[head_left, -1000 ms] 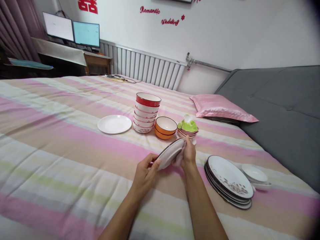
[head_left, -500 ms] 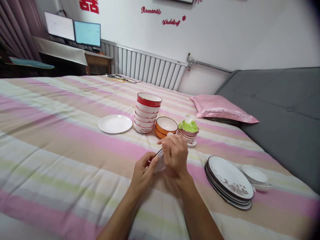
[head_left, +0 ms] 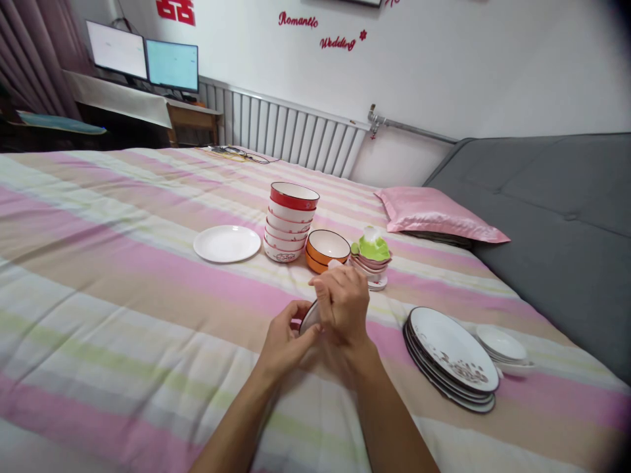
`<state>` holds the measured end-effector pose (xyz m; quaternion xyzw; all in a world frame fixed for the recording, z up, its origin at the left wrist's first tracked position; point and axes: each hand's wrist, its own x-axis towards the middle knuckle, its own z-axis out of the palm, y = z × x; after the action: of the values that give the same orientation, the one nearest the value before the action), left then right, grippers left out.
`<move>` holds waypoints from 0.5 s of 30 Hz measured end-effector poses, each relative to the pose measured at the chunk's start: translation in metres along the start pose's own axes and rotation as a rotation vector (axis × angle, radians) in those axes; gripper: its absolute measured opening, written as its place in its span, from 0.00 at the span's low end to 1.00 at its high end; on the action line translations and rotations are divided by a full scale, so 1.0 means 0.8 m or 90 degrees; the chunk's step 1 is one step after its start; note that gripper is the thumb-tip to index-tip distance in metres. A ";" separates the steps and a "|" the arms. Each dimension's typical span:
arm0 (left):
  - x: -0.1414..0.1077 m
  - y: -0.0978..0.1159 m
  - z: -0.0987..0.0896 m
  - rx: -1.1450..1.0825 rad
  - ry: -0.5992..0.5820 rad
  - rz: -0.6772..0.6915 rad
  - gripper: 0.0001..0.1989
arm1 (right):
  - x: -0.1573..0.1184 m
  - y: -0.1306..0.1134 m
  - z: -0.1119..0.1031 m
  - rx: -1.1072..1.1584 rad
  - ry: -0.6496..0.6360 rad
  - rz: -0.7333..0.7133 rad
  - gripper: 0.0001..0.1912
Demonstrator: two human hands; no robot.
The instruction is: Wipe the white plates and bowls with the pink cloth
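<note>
My left hand [head_left: 290, 334] is closed on the edge of a pale, dark-rimmed dish [head_left: 309, 318], held above the bed. My right hand [head_left: 344, 305] is curled at the dish's right side, with a bit of white material [head_left: 334, 264] showing above its fingers; what it grips is mostly hidden. Just beyond the hands stand two orange bowls [head_left: 328, 248] and a stack of red and white bowls [head_left: 290, 223]. Green and pink leaf-shaped dishes [head_left: 373, 249] are stacked behind my right hand.
A white oval plate [head_left: 227, 244] lies left of the bowls. Dark-rimmed plates [head_left: 453, 351] are stacked at the right, beside small white dishes [head_left: 503, 345]. A pink pillow [head_left: 438, 213] rests near the grey headboard [head_left: 542, 217].
The dish between my hands has turned, and its dark rim shows more. My left fingers have shifted along it, with the thumb now nearer my right hand.
</note>
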<state>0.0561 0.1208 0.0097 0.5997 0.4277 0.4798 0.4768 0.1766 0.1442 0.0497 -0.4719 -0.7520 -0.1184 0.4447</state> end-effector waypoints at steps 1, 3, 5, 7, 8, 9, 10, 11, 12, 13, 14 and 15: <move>0.000 -0.003 0.001 0.033 -0.013 -0.011 0.13 | 0.001 0.007 -0.001 0.006 0.009 0.015 0.16; -0.002 -0.010 0.004 0.136 -0.030 -0.022 0.10 | 0.001 0.020 -0.004 0.022 0.028 0.046 0.17; -0.005 -0.015 0.006 0.264 -0.034 -0.015 0.06 | 0.000 0.033 -0.006 0.041 0.050 0.072 0.18; -0.007 -0.017 0.008 0.356 -0.037 0.009 0.05 | -0.001 0.044 -0.007 0.053 0.077 0.096 0.19; -0.008 -0.017 0.009 0.379 -0.040 0.024 0.06 | -0.002 0.050 -0.007 0.058 0.089 0.107 0.20; -0.009 -0.018 0.010 0.389 -0.046 0.037 0.07 | -0.003 0.055 -0.007 0.060 0.099 0.117 0.20; -0.009 -0.017 0.010 0.393 -0.052 0.045 0.07 | -0.004 0.059 -0.007 0.062 0.109 0.128 0.21; -0.009 -0.017 0.011 0.395 -0.058 0.049 0.08 | -0.004 0.062 -0.007 0.064 0.117 0.136 0.21; -0.009 -0.017 0.011 0.396 -0.063 0.050 0.08 | -0.005 0.065 -0.007 0.065 0.124 0.143 0.22; -0.009 -0.017 0.011 0.398 -0.065 0.049 0.07 | -0.005 0.066 -0.007 0.065 0.129 0.149 0.22; -0.009 -0.017 0.011 0.400 -0.066 0.048 0.07 | -0.005 0.066 -0.006 0.065 0.134 0.153 0.22; -0.009 -0.016 0.011 0.402 -0.066 0.048 0.06 | -0.006 0.066 -0.006 0.065 0.136 0.154 0.22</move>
<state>0.0630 0.1150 -0.0051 0.7569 0.5080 0.3094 0.2706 0.2227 0.1664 0.0362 -0.5206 -0.6431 -0.0752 0.5565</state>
